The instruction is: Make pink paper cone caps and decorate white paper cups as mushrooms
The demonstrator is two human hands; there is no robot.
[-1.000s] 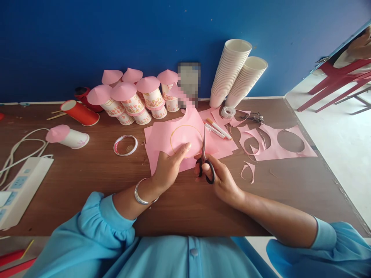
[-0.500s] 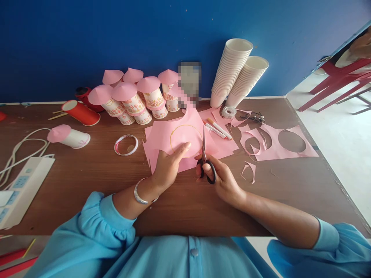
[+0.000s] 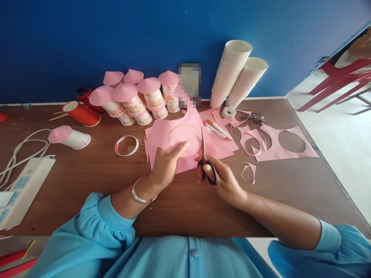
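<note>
My left hand [image 3: 166, 168] grips a sheet of pink paper [image 3: 184, 133], its thumb pressed on top and its other fingers hidden underneath. A circle is drawn on this sheet in a yellowish line. In my right hand [image 3: 224, 179] is a pair of scissors [image 3: 209, 172] with black handles, thumb and fingers through the loops. The blades point away from me and lie at the right edge of the drawn circle. More pink sheets [image 3: 182, 168] rest on the table below the held one.
Paper-cup towers with pink cone tops [image 3: 126, 92] stand at the back left. Two tall stacks of white cups [image 3: 232, 73] lean by the wall. Pens [image 3: 217, 130], clear tape [image 3: 228, 112], cut pink scraps [image 3: 281, 144], a tape ring [image 3: 126, 145] and a power strip [image 3: 27, 193] lie around.
The held paper and my left hand have shifted slightly to the left. The scissors stay at the circle's right edge, their blades slightly more tilted.
</note>
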